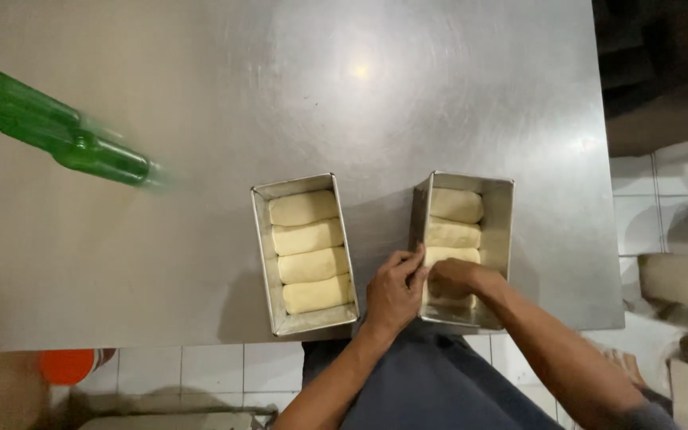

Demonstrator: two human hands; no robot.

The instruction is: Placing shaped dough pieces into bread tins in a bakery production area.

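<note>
**Both hands at the right-hand loaf tin**

Nearby, on the steel table (201,263), a second tin (305,253) stands just left of the one being handled, apart from it, filled with four pale dough rolls (310,251) lying crosswise in a row. Far to the left lie two green glass bottles (57,131) side by side, blurred, well away from both tins. Past the table's near edge show a tiled floor (201,370) and an orange round thing (68,365), partly cut off by that edge. To the right the table ends over pale tiles and some dim shapes too unclear to name.

Nothing stands between the hands and the right tin (497,231), though the hands themselves cover its near end. Whatever dough sits under the right hand is hidden, so the count of rolls there cannot be fixed; three rolls (455,219) show beyond the fingers. The forearms run off the bottom edge.

The right tin is a narrow rectangular metal pan with dull grey walls, set slightly askew near the table's front edge, its dough pale cream and smooth.

The left hand (394,288) pinches the tin's left wall, fingers curled over the rim. The right hand (453,279) is inside the tin, fingers bent down onto the nearest dough; whether it grips or only presses cannot be told.
</note>
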